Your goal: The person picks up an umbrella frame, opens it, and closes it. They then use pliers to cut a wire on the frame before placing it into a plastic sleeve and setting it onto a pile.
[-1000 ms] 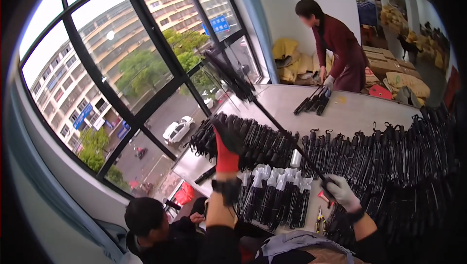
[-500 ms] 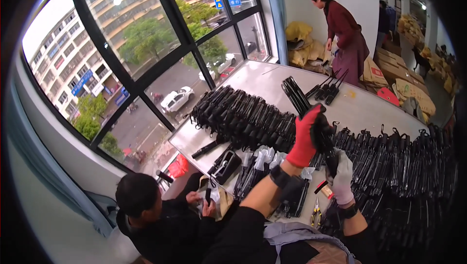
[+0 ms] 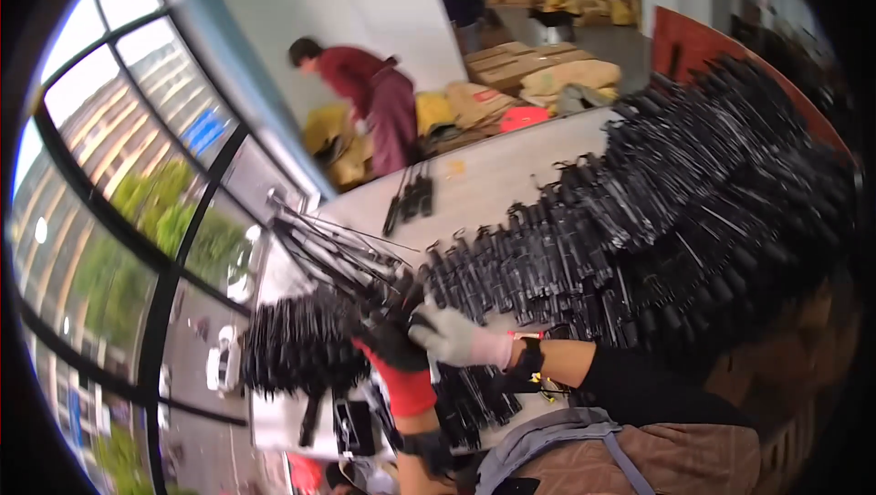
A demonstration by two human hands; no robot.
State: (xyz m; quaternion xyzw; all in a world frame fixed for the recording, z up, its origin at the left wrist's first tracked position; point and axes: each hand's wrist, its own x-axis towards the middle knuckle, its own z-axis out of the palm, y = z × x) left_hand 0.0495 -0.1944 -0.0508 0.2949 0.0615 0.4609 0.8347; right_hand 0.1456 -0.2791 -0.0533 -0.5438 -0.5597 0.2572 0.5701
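Note:
My left hand (image 3: 399, 365), in a red and black glove, is closed around a black folding umbrella (image 3: 333, 262). Its thin metal ribs fan out loosely toward the window, blurred by motion. Against the near end of the same umbrella, my right hand (image 3: 461, 337) in a pale glove has its fingers curled in. Just beyond both hands, a long row of black folded umbrellas (image 3: 520, 267) with wrist loops lies on the table (image 3: 497, 194). Another stack of umbrellas (image 3: 297, 340) sits left of my left hand, partly hidden behind it.
A few umbrellas (image 3: 412, 198) lie apart near the far edge. A large heap of umbrellas (image 3: 721, 157) covers the right side. Yellow-handled pliers (image 3: 549, 393) show below my right wrist. A person in dark red (image 3: 365, 84) bends over sacks beyond the table; windows (image 3: 173, 249) line the left.
The view has swung to the right. The umbrella's ribs, bundled together before, are now spread apart. My hands have lowered with it, and the person in dark red bends further down.

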